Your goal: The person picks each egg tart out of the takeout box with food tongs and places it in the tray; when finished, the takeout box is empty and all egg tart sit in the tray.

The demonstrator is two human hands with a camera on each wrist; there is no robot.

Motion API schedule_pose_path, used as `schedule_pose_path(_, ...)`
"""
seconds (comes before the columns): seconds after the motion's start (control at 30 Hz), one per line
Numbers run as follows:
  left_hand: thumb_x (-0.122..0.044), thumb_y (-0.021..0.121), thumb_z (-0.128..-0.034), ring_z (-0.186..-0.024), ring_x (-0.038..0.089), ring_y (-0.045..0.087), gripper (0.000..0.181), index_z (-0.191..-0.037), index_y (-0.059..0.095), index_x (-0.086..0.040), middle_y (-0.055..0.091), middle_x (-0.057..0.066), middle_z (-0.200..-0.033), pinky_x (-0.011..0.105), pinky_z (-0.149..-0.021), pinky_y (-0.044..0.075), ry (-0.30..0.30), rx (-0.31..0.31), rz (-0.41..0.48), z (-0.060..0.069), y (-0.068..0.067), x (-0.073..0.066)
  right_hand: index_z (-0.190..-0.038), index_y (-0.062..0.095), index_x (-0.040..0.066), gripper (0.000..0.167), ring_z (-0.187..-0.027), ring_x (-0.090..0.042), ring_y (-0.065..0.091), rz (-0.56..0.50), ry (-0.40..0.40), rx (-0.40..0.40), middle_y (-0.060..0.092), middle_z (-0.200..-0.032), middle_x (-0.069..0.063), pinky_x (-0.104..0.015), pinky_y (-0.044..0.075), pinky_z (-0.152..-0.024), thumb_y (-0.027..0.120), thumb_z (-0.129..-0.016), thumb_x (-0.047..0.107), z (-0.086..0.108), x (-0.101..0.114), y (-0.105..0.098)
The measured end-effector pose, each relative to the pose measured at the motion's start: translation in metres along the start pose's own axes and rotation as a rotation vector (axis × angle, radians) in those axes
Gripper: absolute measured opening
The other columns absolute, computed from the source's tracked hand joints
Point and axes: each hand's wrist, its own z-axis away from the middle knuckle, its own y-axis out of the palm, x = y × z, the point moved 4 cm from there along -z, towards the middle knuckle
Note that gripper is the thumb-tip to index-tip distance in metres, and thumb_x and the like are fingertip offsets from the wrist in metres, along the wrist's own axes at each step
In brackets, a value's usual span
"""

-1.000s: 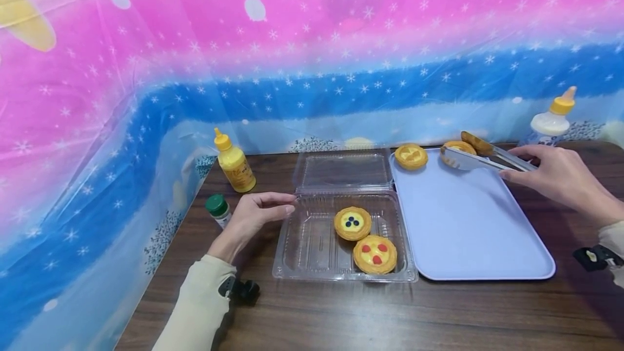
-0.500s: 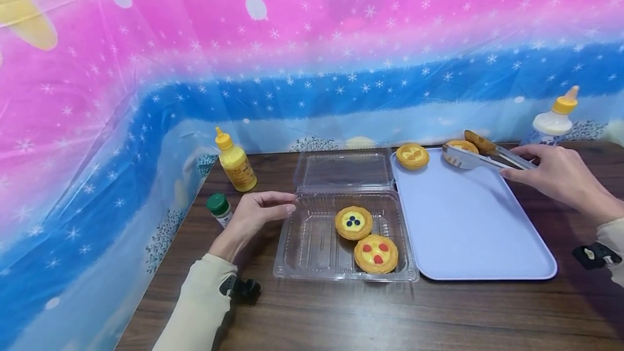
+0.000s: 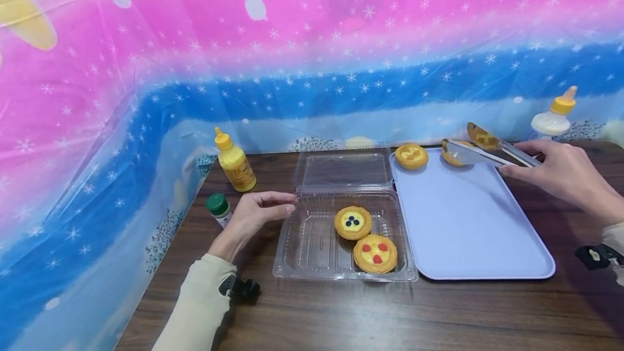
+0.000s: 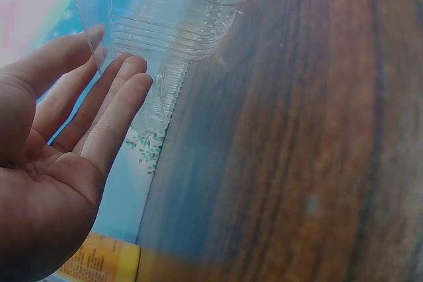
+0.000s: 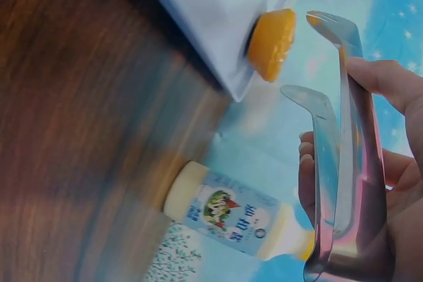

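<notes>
In the head view my right hand [image 3: 556, 167] grips a pair of metal tongs [image 3: 507, 151]. Their arms are spread over the back right of the lilac tray [image 3: 478, 226], partly covering a tart [image 3: 453, 157]. The right wrist view shows that tart [image 5: 272, 45] apart from the tongs. Another tart [image 3: 411, 156] sits at the tray's back left corner. My left hand [image 3: 251, 221], fingers nearly straight, has its fingertips at the left rim of a clear plastic box [image 3: 304, 270]. Inside lie a blueberry-topped tart [image 3: 353, 223] and a red-topped tart [image 3: 375, 253].
Behind the left hand stand a yellow squeeze bottle [image 3: 236, 164] and a green-capped shaker [image 3: 218, 207]. A white bottle with a yellow cap [image 3: 551, 123] is beyond the right hand. The box's lid [image 3: 343, 169] lies back, its edge near the tray. A patterned cloth [image 3: 273, 107] hangs behind the table.
The tongs have turned a little, and one arm has lifted slightly above the back right tart. My left hand, the box and the tarts have stayed put.
</notes>
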Motion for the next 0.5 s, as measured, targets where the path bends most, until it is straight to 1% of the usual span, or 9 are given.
schedule_pose_path(0.13,-0.022,0.086,-0.0927,-0.118,0.022,0.068,0.032,-0.122,0.080,-0.009,0.078,0.005,-0.122,0.043,-0.105,0.051,0.000,-0.002,-0.006,0.000,0.000,0.000,-0.135,0.063,-0.007,0.072,-0.084,-0.042,0.062,-0.021,-0.029,-0.022,0.068,-0.109,-0.032,-0.061,0.044,-0.073,0.084,-0.091,0.047,0.000,0.006,-0.006)
schedule_pose_path(0.27,-0.023,0.086,-0.0925,-0.114,0.022,0.070,0.033,-0.122,0.080,-0.010,0.078,0.005,-0.121,0.040,-0.102,0.054,-0.005,-0.002,-0.005,0.000,0.000,0.001,-0.133,0.067,-0.003,0.068,-0.082,-0.037,0.060,-0.038,-0.067,-0.046,0.071,-0.102,-0.024,-0.056,0.041,-0.071,0.086,-0.090,0.046,0.002,0.014,-0.011)
schedule_pose_path(0.37,-0.023,0.086,-0.0927,-0.113,0.022,0.071,0.033,-0.123,0.080,-0.009,0.077,0.006,-0.122,0.037,-0.099,0.055,-0.002,-0.001,0.001,-0.001,0.000,0.001,-0.133,0.069,-0.001,0.065,-0.082,-0.036,0.060,-0.045,-0.084,-0.056,0.071,-0.104,-0.024,-0.054,0.042,-0.071,0.087,-0.089,0.044,0.005,0.024,-0.013)
schedule_pose_path(0.5,-0.022,0.086,-0.0928,-0.114,0.022,0.070,0.034,-0.123,0.080,-0.008,0.077,0.007,-0.123,0.036,-0.098,0.056,0.004,0.003,0.008,-0.001,0.000,0.001,-0.135,0.068,0.000,0.068,-0.083,-0.037,0.065,-0.053,-0.091,-0.042,0.070,-0.112,-0.025,-0.052,0.044,-0.070,0.085,-0.090,0.047,0.009,0.039,-0.015)
